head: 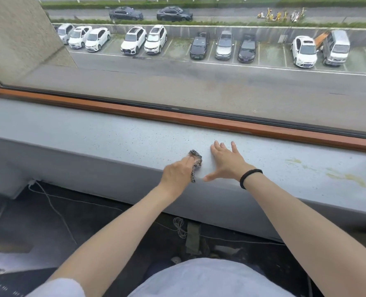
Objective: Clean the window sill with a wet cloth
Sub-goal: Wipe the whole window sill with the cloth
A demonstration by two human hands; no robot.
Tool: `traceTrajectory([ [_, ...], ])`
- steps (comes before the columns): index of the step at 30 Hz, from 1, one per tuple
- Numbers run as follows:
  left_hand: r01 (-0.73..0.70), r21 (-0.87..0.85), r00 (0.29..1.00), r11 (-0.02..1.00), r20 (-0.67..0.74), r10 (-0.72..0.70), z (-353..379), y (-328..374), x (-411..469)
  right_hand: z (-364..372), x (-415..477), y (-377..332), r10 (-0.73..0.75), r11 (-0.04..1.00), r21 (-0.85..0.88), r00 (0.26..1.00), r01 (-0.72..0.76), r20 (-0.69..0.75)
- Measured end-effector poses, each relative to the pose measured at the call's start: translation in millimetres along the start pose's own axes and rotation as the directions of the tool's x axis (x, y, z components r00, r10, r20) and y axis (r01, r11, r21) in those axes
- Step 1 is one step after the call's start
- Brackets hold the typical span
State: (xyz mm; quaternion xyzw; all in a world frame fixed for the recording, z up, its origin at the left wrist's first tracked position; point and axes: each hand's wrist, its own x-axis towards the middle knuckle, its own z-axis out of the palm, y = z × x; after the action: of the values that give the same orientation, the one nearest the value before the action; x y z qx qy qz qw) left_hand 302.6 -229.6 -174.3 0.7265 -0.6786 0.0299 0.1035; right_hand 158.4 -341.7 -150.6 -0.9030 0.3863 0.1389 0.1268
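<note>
Two hands on window sill [92, 133]: left hand [177, 173] grips bunched cloth [196, 160], right hand [227, 162] rests flat, spread. Risk: narrow contact may miss yellow stains [347, 177] beyond right hand.

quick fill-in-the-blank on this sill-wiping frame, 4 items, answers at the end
1. The left hand grips a patterned ___ on the window sill.
2. The right hand rests flat on the sill, holding ___.
3. The band on the right wrist is ___.
4. The stains on the sill to the right of both hands are ___.

Answers: cloth; nothing; black; yellow.
</note>
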Motion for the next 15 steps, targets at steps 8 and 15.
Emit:
traceTrajectory([
  [8, 0.308, -0.123, 0.945, 0.944, 0.157, -0.288, -8, -9, 39, 4, 1, 12, -0.001, 0.998, 0.06, 1.0, 0.002, -0.01],
  [15, 0.002, -0.117, 0.969, 0.993, 0.246, 0.027, -1, -22, 41, 9, 5, 20, -0.005, 0.997, 0.076, 1.0, 0.005, -0.003],
])
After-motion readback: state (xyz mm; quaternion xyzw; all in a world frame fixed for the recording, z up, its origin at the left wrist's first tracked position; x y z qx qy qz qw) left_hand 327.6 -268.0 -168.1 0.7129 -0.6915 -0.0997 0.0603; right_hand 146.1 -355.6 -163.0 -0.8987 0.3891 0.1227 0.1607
